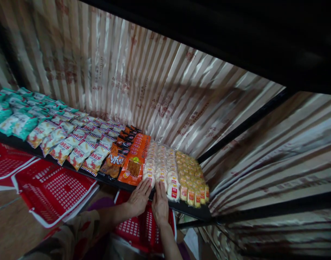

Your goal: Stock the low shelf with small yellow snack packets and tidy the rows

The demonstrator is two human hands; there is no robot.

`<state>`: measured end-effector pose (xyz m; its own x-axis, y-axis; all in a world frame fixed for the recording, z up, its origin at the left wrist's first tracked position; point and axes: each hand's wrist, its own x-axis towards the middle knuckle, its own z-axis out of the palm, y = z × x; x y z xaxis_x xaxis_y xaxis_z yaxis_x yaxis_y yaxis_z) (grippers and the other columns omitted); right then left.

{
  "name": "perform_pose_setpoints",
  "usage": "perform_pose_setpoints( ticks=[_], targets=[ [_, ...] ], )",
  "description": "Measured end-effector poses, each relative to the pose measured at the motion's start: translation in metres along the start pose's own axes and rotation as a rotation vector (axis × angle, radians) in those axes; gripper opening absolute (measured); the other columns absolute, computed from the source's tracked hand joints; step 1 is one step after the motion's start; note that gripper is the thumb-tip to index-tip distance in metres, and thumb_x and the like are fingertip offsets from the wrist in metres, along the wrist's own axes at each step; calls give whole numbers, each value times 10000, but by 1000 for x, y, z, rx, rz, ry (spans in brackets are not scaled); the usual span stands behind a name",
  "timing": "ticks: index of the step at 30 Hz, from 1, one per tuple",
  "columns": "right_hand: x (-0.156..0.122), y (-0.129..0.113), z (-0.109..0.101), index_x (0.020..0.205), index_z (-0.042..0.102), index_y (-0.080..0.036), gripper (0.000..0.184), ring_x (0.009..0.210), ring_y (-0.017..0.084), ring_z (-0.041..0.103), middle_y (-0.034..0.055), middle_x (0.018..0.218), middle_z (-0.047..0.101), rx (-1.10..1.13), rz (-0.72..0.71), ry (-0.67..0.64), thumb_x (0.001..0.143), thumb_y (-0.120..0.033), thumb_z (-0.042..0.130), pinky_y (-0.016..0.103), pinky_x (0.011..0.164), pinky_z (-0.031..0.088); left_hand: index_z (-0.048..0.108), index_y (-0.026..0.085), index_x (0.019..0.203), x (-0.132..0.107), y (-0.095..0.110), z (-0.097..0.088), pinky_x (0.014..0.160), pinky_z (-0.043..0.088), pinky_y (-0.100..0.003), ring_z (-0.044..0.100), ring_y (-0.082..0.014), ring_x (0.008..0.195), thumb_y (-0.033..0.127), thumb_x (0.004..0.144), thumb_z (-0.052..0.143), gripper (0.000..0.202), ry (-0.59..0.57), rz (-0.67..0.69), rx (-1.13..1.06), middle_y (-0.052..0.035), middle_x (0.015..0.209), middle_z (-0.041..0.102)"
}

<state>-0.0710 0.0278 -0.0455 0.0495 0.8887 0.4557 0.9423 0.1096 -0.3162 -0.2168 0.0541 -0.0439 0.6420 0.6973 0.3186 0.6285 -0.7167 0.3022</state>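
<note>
Rows of white round snacks [173,187] in clear wrap with small red and yellow labels stand on a black shelf [191,209]. At the front end of the left row, my left hand [140,196] rests with its fingers stretched out against the packs. My right hand [160,204] lies beside it, its fingers laid straight on the front of the middle row. Neither hand is wrapped around a pack. Just left of the rows are flat orange snack bags [133,166], and to the right sit small yellow packs [191,178] in lines.
White snack bags [89,155] and green ones [17,122] fill the shelf further left. Red baskets [54,187] are below the shelf edge, one red basket [130,227] under my arms. Striped sheeting [122,72] hangs behind; a black bar [243,124] slants at right.
</note>
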Motion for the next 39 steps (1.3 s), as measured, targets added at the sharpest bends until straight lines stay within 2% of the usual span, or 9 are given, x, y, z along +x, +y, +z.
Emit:
perform_pose_setpoints(
  ticks=[4,9,12,14,18,23,32,39],
  targets=[
    [12,-11,7,1371,435,-91,498,1411,235,211,152,1486,328,-28,-27,1,914,-216,283,467,1104,328,271,103,1447,3,-9,-8,1150,166,-461,103,-258,1433,168,847,417,620,98,-39,29,-147,1534,203],
    [19,-19,19,1365,449,-119,484,1404,236,234,152,1457,381,-52,-42,-9,924,-243,293,476,1080,348,267,99,1448,8,-20,-12,1137,203,-449,175,-256,1420,144,842,396,621,111,-39,50,-152,1519,253],
    [20,-16,15,1372,431,-102,487,1397,228,251,164,1452,382,-33,-38,-6,942,-271,277,461,1081,346,264,101,1448,8,-19,-9,1129,207,-466,182,-264,1418,117,824,398,639,124,-30,81,-155,1515,263],
    [21,-8,7,1384,408,-97,495,1402,226,237,166,1460,369,-30,-8,33,954,-296,264,464,1086,333,272,107,1444,8,-16,-7,1126,200,-480,179,-273,1418,106,816,403,642,129,-11,104,-153,1513,273],
    [22,17,-8,1384,396,-77,515,1416,251,179,191,1475,328,-120,142,181,962,-333,250,499,1089,300,310,129,1428,14,-6,-4,1142,138,-491,133,-271,1427,118,833,411,604,114,103,126,-134,1522,260],
    [11,38,-14,1382,394,-59,538,1412,287,178,223,1473,309,-198,233,250,957,-351,238,521,1067,306,276,164,1448,25,9,5,1158,75,-473,121,-235,1433,197,903,383,556,64,228,96,-103,1535,237],
    [-15,43,-10,1310,495,-61,551,1372,324,265,241,1451,334,-197,358,229,948,-401,258,498,1010,376,371,111,1398,49,28,0,1150,81,-470,246,-253,1400,224,913,379,498,-10,296,84,-148,1482,337],
    [-17,56,-8,1314,511,-126,531,1329,297,345,184,1472,330,-170,371,225,942,-430,284,478,1012,387,403,95,1375,63,31,14,1144,115,-471,299,-249,1379,214,915,356,477,-42,312,82,-136,1464,376]
  ],
)
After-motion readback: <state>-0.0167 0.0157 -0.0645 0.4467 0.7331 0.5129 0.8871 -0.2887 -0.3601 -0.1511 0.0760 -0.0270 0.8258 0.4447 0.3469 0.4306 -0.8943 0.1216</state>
